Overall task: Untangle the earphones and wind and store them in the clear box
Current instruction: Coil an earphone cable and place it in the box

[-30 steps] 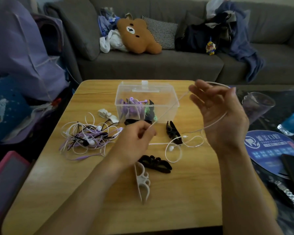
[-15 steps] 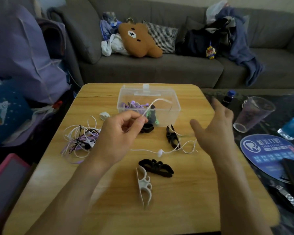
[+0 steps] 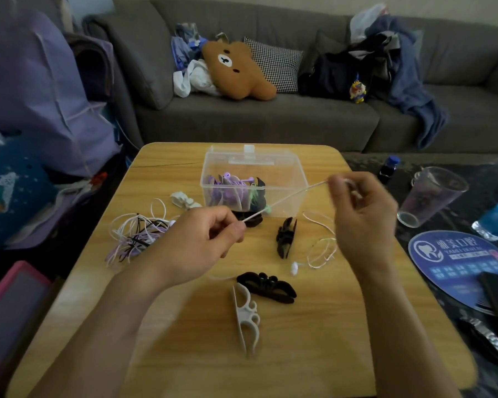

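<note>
Now both curled hands, left hand and right hand, pinch a taut white earphone cord.

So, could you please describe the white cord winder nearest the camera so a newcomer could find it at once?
Start at the wooden table and look to its near middle, between the person's forearms. The white cord winder lies there, just in front of a black winder. It is the only white one on the near side.
</note>
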The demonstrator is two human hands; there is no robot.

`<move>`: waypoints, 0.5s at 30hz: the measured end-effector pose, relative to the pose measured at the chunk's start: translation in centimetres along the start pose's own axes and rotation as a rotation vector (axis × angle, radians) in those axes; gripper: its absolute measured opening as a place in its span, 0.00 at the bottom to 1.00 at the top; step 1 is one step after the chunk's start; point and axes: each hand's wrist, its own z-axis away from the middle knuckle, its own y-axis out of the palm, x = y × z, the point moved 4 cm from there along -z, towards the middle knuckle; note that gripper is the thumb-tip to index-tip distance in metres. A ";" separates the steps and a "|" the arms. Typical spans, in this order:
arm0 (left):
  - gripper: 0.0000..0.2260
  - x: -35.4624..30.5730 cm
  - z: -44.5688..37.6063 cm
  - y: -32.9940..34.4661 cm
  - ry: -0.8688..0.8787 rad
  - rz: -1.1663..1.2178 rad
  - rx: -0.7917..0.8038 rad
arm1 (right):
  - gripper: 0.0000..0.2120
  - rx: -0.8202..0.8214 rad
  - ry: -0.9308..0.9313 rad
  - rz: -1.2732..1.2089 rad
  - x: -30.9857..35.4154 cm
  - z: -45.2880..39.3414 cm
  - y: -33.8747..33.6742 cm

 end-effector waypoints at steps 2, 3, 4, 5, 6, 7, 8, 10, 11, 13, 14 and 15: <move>0.10 0.6 0.1 -0.3 -0.044 0.022 0.043 | 0.06 -0.200 0.082 -0.061 -1.0 -0.5 -1.6; 0.10 0.9 0.1 -0.4 -0.062 0.036 0.045 | 0.06 -0.249 0.116 -0.037 -1.4 -0.6 -2.1; 0.10 1.2 0.1 -0.6 -0.068 0.048 0.037 | 0.05 -0.266 0.146 0.014 -1.8 -0.7 -2.5; 0.10 1.4 0.1 -0.8 -0.065 0.059 0.023 | 0.04 -0.253 0.181 0.063 -2.1 -0.8 -2.6; 0.11 1.5 0.0 -1.0 -0.051 0.063 0.002 | 0.04 -0.218 0.221 0.103 -2.5 -0.9 -2.6; 0.11 1.6 0.0 -1.2 -0.032 0.058 -0.029 | 0.04 -0.170 0.273 0.152 -2.8 -0.9 -2.5; 0.10 1.6 -0.1 -1.5 -0.014 0.044 -0.070 | 0.06 -0.118 0.334 0.262 -3.1 -0.7 -2.1; 0.10 1.4 -0.1 -1.6 0.011 0.002 -0.138 | 0.15 0.003 0.382 0.637 -3.2 0.0 -0.8; 0.09 1.4 -0.1 -1.4 0.010 -0.034 -0.141 | 0.18 0.059 0.320 0.739 -2.6 0.6 0.3; 0.08 1.2 -0.1 -0.7 -0.006 -0.120 -0.094 | 0.16 0.209 0.119 0.613 -0.7 2.0 3.6; 0.09 1.1 -0.1 -0.1 -0.005 -0.137 -0.063 | 0.12 0.307 0.033 0.480 0.2 2.8 5.1; 0.09 1.0 -0.1 0.1 -0.001 -0.128 -0.053 | 0.07 0.419 -0.011 0.376 1.0 3.6 6.6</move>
